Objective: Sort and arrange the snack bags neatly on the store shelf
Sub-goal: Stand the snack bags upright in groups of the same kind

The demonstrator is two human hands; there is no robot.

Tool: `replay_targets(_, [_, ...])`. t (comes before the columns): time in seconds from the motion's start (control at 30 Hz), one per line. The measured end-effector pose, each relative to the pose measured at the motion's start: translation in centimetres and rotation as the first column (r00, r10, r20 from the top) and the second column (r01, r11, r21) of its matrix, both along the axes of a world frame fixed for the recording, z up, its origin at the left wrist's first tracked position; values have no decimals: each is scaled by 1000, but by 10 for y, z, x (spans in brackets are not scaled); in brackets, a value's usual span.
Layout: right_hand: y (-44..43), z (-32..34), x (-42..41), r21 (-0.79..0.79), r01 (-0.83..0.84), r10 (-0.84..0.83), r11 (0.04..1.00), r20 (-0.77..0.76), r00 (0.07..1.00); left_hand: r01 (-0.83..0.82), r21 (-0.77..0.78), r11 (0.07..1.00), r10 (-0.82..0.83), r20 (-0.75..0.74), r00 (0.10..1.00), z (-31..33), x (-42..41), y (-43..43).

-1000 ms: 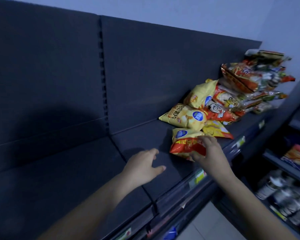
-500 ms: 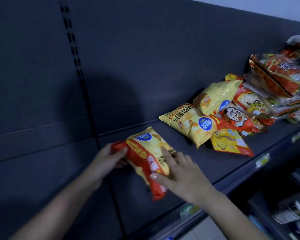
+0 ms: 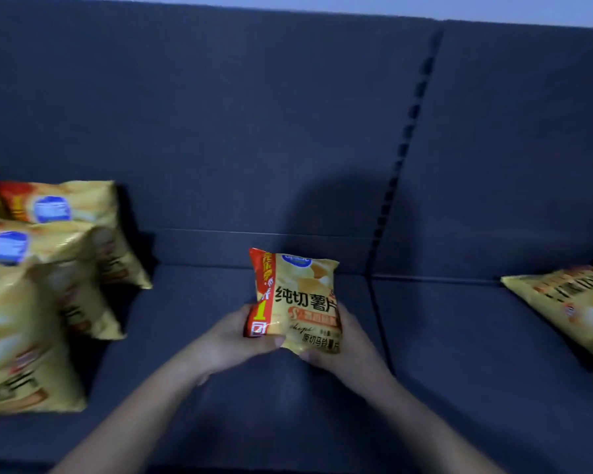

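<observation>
Frame left: row of bags [image 3: 45,275], upright. Centre: left hand [image 3: 233,340] and right hand [image 3: 344,348] curl round lower corners of one bag [image 3: 297,295], upright over the shelf [image 3: 288,422]. Best carried left, set flush beside the row, label forward. Right edge: loose bag [image 3: 569,302].

We hold an upright yellow-and-red crinkly chip bag [image 3: 297,299] between our left hand [image 3: 235,340] and right hand [image 3: 344,347] above the dark shelf [image 3: 459,354], matching yellow bags [image 3: 48,268] standing left.

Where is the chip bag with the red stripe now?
Head view, near the centre: the left hand and right hand hold the chip bag upright over the shelf, between standing yellow bags at left and a lying yellow bag at right.
</observation>
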State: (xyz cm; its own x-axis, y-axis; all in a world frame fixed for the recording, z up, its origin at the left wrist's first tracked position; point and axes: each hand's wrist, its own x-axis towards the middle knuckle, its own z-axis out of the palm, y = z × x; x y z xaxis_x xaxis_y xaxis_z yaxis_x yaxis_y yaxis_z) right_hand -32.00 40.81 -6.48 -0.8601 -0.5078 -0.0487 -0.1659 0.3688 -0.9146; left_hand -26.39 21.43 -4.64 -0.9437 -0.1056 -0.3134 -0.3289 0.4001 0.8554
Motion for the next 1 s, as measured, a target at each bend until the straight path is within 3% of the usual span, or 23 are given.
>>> replay_targets(0.13, [-39,-3,7,-71,7,6,997,187,982,-55,-315,948,-8,-195,981,-20,23,-36])
replay_targets(0.23, [-64,-1,14,-121,-9,40,993,254,966,-100,-341,935,-16,-324,946,-31,40,-58])
replay_targets(0.37, [-93,-1,17,-163,-10,11,987,5,1000,-166,-327,930,-21,-500,866,-37,45,-78])
replay_targets(0.47, [-110,-7,8,-133,-6,-26,991,-240,970,-133,-271,953,-29,-520,854,-42,35,-86])
replay_targets(0.53, [-117,-13,0,-106,22,-55,994,-326,944,-152,-278,949,-21,-533,846,-49,22,-92])
replay_targets(0.8, [-131,-47,-29,27,225,-199,974,-370,907,-266,-373,889,46,-505,862,-71,-32,-95])
replay_targets(1.0, [-129,-47,-34,-96,292,-308,951,-333,891,-199,-414,888,-45,-508,860,-81,-46,-95])
